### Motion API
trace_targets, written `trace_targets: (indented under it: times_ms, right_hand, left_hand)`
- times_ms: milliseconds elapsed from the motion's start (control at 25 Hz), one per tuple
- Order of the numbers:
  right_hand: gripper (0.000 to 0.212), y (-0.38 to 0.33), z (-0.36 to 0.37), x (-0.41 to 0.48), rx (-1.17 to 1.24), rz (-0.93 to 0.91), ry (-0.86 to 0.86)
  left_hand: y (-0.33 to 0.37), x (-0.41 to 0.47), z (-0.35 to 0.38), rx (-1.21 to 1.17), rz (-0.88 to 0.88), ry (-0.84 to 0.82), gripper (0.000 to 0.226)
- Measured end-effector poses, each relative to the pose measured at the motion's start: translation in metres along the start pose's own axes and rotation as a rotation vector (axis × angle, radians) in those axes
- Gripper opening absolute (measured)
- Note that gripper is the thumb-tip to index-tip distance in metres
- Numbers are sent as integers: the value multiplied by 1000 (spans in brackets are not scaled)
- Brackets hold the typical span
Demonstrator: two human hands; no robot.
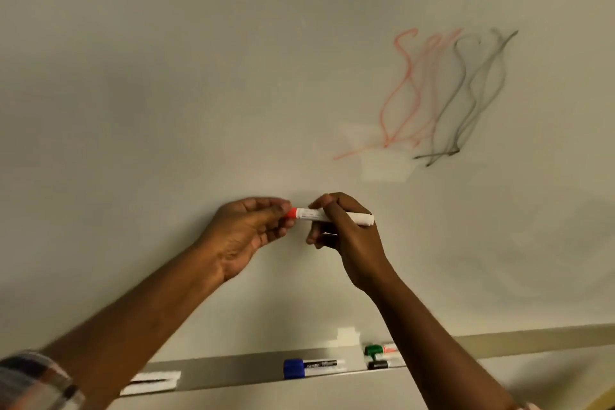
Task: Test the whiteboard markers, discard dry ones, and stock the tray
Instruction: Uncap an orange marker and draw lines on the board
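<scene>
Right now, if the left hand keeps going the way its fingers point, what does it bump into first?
The red cap: the left hand seems to be pinching it. Just past that comes the right hand, gripping the marker.

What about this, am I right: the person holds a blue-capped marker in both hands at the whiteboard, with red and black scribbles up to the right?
Not quite: in the head view the marker held by the left hand and right hand has a red cap, not blue. The red and black scribbles are as you said.
</scene>
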State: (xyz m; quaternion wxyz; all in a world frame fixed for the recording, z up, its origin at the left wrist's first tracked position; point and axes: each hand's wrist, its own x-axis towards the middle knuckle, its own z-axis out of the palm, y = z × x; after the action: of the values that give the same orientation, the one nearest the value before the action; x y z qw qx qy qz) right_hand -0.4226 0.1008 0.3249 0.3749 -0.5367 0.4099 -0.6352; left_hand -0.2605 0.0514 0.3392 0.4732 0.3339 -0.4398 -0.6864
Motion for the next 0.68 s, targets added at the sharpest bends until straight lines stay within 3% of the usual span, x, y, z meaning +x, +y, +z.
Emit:
trace_targets:
  times_ms: [120,280,400,520,680]
  right_hand:
    - [26,-35,15,6,57,-107,-70]
    - [29,-56,41,22,148,-219,42]
    - [29,-60,50,31,189,-230,142]
    - [31,-59,54,30,206,-241,102]
    - [29,-64,58,28,15,-379,162]
  left_hand:
    - [40,-7,13,-80,41,-28,23]
    - [60,-7,48,-298,95,-188,37]
    - [70,-4,63,-401,124,-209,33]
    - [83,-5,62,-458,82,-165,25]
    - [98,-4,63,-443,-11,-154,24]
